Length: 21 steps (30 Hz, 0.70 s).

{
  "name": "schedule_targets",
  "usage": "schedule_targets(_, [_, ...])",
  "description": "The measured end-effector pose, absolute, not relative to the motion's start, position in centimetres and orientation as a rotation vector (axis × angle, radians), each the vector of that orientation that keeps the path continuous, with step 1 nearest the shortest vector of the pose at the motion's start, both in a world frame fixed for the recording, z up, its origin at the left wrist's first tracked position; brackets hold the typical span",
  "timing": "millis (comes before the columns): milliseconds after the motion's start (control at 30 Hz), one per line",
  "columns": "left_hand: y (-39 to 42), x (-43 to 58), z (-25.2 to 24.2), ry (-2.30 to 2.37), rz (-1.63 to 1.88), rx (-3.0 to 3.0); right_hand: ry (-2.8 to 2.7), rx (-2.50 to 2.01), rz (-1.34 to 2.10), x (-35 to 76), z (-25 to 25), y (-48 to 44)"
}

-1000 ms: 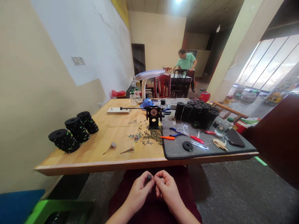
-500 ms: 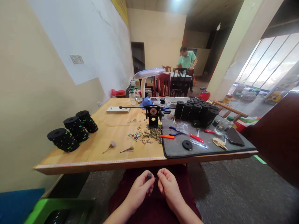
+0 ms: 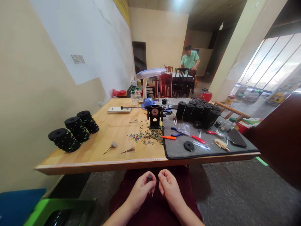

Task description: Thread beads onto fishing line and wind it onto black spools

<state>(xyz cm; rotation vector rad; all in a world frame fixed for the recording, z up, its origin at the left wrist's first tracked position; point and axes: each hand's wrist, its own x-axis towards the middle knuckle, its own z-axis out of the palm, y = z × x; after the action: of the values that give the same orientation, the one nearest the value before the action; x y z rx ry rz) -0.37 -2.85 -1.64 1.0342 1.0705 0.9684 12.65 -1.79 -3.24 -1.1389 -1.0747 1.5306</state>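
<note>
Between the left fingers [image 3: 150, 185] sits a stubby dark-grey piece [image 3: 150, 177].

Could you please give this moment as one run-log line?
Left hand: holds dark piece; right hand: pinched, contents unclear; place: in front of table

Left hand [image 3: 142, 189]: held a small dark lump [image 3: 149, 177].
Right hand [image 3: 168, 185]: was close by.
Table [image 3: 98, 141]: had beads [image 3: 136, 137] and a lamp [image 3: 150, 73].
</note>
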Motion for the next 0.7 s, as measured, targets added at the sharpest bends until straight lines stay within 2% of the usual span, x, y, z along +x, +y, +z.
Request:
schedule_targets(200, [-2.6, -0.6, -1.1, 1.211, 1.044, 1.197, -1.11, -1.118, 1.559, 12.5, -3.2, -1.8])
schedule_targets(367, [-2.5, -1.0, -0.7, 1.325, 0.969, 1.308, -1.085, -1.074, 1.624, 12.7, -2.9, -1.8])
schedule_targets(533, [-2.3, -1.5, -0.9, 1.225, 1.049, 1.165, -1.148, -1.115, 1.676, 13.0, -3.0, -1.8])
schedule_targets(700, [-2.2, -1.5, -1.4, 1.182, 1.1, 1.057, -1.392, -1.196, 1.517, 13.0, -2.9, -1.9])
